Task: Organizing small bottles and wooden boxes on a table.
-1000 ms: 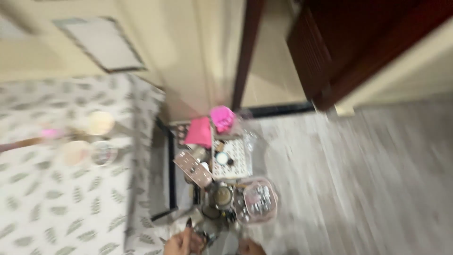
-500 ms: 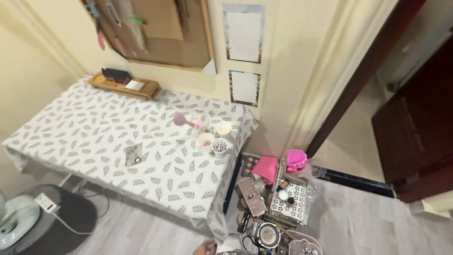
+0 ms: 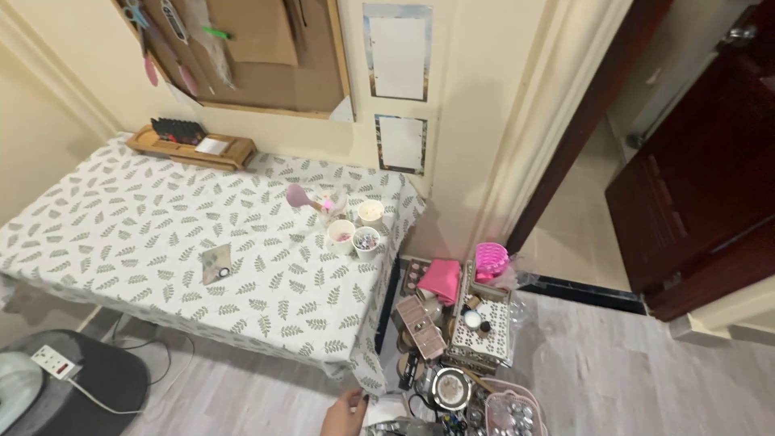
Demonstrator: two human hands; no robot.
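**White paper in hand at the floor clutter**

The white paper point(image 3: 386, 410) lies at the bottom edge of the view, on the grey floor point(image 3: 646, 371) among small things beside the table point(image 3: 161, 242). We see only one hand point(image 3: 343, 413) there, its fingers touching the paper's left edge; we cannot tell whether it is the left or the right, nor whether it pinches the sheet or just rests on it. No other hand shows.

Just right of the paper sits a round metal tin point(image 3: 450, 387), and beyond that a pink basket point(image 3: 510, 412) of small jars. Above them stands a white patterned tray point(image 3: 483, 327), with a pink cloth point(image 3: 441, 278) near it. On the leaf-print tablecloth, three small cups point(image 3: 355, 234) stand close together near the corner.
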